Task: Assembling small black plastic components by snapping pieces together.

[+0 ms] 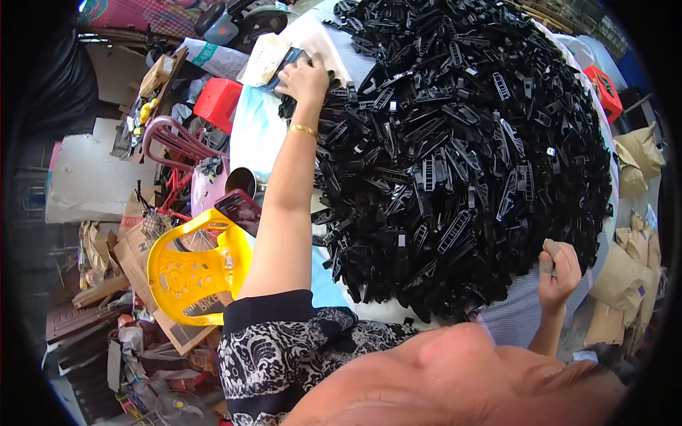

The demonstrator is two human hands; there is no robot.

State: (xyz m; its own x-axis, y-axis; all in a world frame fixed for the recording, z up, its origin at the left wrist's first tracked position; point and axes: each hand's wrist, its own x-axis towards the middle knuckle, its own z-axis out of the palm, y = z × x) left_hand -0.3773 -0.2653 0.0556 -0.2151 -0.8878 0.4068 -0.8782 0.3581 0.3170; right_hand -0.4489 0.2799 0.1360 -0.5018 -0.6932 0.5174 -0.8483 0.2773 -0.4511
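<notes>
- Left hand, far end of the reach: I see fingers bent down over a dark flat rectangular object. Contact looks likely; I cannot tell whether they clamp it or only rest on it.
- That object lies at the upper left of the table, against a crumpled off-white packet. I judge it stiff, light to moderate, perhaps smooth-faced; I would hold it by its two long edges.
- Right hand, beside the near right fringe of the heap: fingers curled inward, greyish coverings apparent on thumb and forefinger. Whether the tips meet, or pinch anything, I cannot tell.
- Black plastic pieces, heaped across most of the table between the hands: slim, some slotted like ladders. Estimate: each very light, stiff, slick where it shines; thin rails might snap if bent.
- Grip note: I would pinch one piece across its solid end, clear of the slots, lifting singly, since tangled neighbours could drag along.
- Pale blue table cover shows left of the heap; a phone-shaped slab with a dark red edge sits beside the left forearm.
- Farther out: yellow plastic chair at left, brown paper sacks at right.
</notes>
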